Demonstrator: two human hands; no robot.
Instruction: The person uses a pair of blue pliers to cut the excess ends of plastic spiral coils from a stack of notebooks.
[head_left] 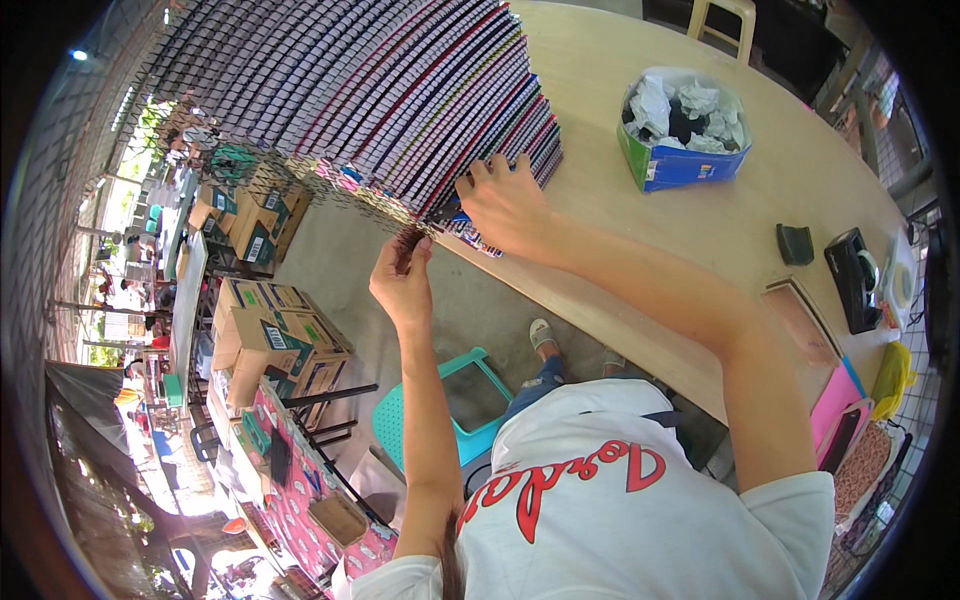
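Note:
A tall stack of spiral-bound notebooks [400,110] with dark coils and page edges of many colours stands at the table's left edge. My left hand [402,285] is just below its near bottom corner, thumb and fingers pinched together by the coil ends. What they pinch is too small to make out. My right hand [505,205] lies against the stack's near side, fingers curled by the lowest notebooks. A small dark and blue thing shows beside its fingers, mostly hidden by the hand.
On the round wooden table [600,60] stand a blue-green box [690,170] of crumpled paper and a black tape dispenser [853,280]. A turquoise stool [395,410] is below. Cardboard boxes [270,340] and a pink-covered table [300,480] are at left.

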